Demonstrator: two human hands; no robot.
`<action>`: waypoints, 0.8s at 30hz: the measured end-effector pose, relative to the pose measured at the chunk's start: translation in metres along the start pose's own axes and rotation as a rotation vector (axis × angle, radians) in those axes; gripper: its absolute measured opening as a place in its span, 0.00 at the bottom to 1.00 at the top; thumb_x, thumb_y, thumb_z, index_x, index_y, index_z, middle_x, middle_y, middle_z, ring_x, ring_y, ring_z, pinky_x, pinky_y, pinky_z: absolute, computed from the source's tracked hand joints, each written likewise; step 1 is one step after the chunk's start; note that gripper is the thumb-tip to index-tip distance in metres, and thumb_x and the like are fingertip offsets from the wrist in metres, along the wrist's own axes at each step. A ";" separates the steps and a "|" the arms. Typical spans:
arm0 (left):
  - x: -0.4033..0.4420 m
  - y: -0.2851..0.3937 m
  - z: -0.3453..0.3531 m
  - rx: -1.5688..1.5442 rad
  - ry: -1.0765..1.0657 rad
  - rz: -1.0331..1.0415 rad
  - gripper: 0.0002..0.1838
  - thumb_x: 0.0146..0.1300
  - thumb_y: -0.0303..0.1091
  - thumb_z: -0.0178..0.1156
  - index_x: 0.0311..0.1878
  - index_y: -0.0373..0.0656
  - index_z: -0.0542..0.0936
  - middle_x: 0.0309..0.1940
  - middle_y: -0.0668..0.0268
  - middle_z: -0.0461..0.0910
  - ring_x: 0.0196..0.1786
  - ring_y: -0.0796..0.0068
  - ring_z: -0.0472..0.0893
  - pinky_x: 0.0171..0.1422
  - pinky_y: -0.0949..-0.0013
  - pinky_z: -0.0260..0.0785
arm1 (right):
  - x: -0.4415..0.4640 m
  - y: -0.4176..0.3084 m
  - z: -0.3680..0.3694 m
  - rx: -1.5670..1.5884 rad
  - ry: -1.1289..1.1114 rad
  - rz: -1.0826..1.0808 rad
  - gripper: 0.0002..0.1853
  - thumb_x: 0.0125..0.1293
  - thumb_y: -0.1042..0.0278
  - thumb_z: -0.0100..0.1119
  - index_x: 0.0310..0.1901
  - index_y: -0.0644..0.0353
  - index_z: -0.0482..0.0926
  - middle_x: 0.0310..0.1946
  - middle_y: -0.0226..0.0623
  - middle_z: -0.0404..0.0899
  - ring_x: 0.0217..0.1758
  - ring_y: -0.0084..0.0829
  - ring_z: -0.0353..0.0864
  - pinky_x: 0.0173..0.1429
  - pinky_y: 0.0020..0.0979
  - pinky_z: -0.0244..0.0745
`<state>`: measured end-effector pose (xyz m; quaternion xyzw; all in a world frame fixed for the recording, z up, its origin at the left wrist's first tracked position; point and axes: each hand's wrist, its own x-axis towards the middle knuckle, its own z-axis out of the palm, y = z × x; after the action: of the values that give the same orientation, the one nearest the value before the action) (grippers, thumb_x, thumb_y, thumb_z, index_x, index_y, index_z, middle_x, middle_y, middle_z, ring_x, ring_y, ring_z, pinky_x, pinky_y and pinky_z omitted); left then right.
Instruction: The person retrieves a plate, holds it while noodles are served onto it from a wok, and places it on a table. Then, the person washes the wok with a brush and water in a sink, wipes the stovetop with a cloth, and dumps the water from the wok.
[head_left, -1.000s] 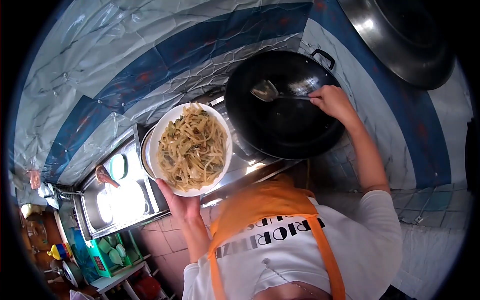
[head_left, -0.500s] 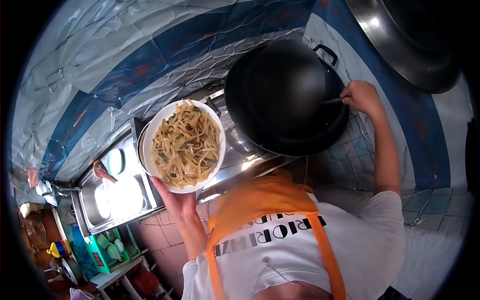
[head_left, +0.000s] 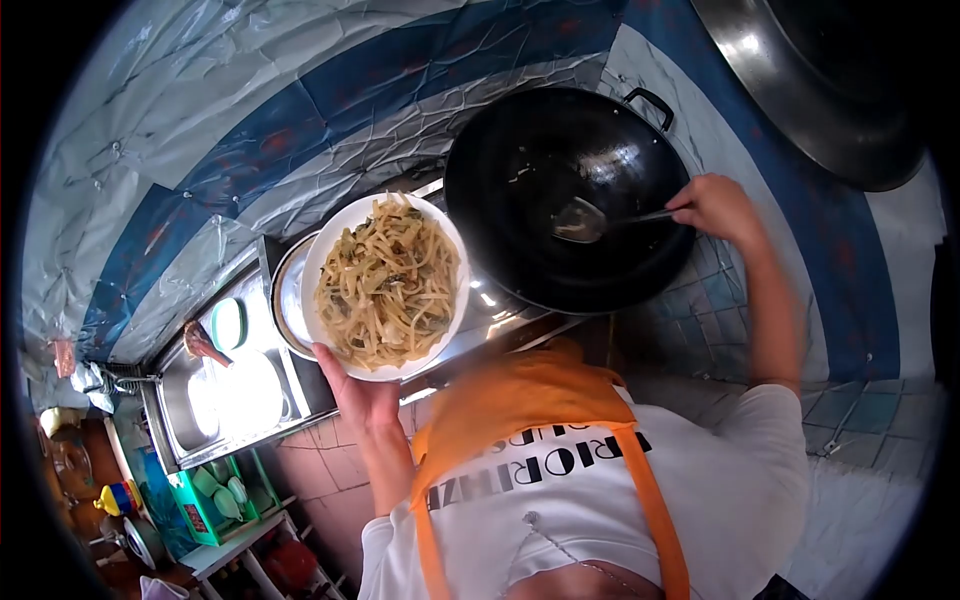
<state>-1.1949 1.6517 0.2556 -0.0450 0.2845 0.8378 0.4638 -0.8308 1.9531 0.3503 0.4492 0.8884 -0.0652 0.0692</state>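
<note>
My left hand [head_left: 365,400] grips the lower edge of a white plate [head_left: 312,275], fingers mostly hidden under it. The plate is heaped with long pale strips of food [head_left: 385,290] mixed with green bits; I cannot tell if they are noodles or shredded vegetable. My right hand [head_left: 722,210] is closed around the handle of a metal spatula [head_left: 580,220]. The spatula's blade rests low inside a large black wok [head_left: 510,255], with a little food on or under it. A few scraps cling to the wok's inner wall. The plate is just left of the wok.
A round pale-rimmed vessel [head_left: 288,315] is partly covered by the plate. Further left is a steel sink [head_left: 190,405] with a green-rimmed dish [head_left: 228,323] nearby. A green rack [head_left: 205,520] holds several dishes. A large metal lid or pan [head_left: 800,90] hangs upper right.
The plate has shifted slightly right, toward the wok, showing more of the vessel behind it. Steam or blur over the wok has cleared, and the spatula's blade now shows. My right hand moved slightly left.
</note>
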 end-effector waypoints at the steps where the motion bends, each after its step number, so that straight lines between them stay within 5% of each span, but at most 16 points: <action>1: 0.002 -0.001 -0.001 0.010 -0.011 -0.006 0.36 0.67 0.55 0.55 0.72 0.46 0.60 0.71 0.62 0.62 0.72 0.60 0.62 0.76 0.51 0.52 | 0.006 -0.004 0.017 0.054 0.048 -0.005 0.11 0.53 0.65 0.67 0.39 0.52 0.87 0.36 0.38 0.85 0.43 0.42 0.83 0.49 0.38 0.77; 10: 0.011 -0.011 0.012 0.036 -0.054 -0.058 0.34 0.70 0.54 0.51 0.72 0.46 0.60 0.70 0.61 0.63 0.71 0.59 0.63 0.76 0.51 0.53 | 0.050 -0.034 0.144 0.544 0.289 0.269 0.16 0.63 0.62 0.61 0.52 0.52 0.82 0.36 0.46 0.84 0.43 0.46 0.83 0.50 0.39 0.77; 18: 0.015 -0.027 0.043 0.062 -0.014 -0.107 0.29 0.73 0.52 0.45 0.71 0.46 0.61 0.70 0.62 0.63 0.71 0.61 0.63 0.76 0.52 0.54 | -0.034 -0.036 0.058 0.653 0.731 0.034 0.16 0.60 0.74 0.64 0.51 0.54 0.83 0.30 0.37 0.81 0.26 0.28 0.78 0.33 0.27 0.72; 24: 0.030 -0.047 0.043 0.064 -0.081 -0.192 0.28 0.74 0.51 0.45 0.70 0.46 0.63 0.69 0.63 0.65 0.70 0.62 0.65 0.75 0.54 0.57 | -0.103 -0.032 0.043 0.274 0.839 -0.234 0.21 0.52 0.82 0.67 0.50 0.57 0.84 0.30 0.37 0.79 0.27 0.25 0.76 0.30 0.26 0.69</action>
<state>-1.1658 1.7160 0.2608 -0.0234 0.2867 0.7812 0.5541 -0.7935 1.8451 0.3290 0.3385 0.8674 -0.0020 -0.3647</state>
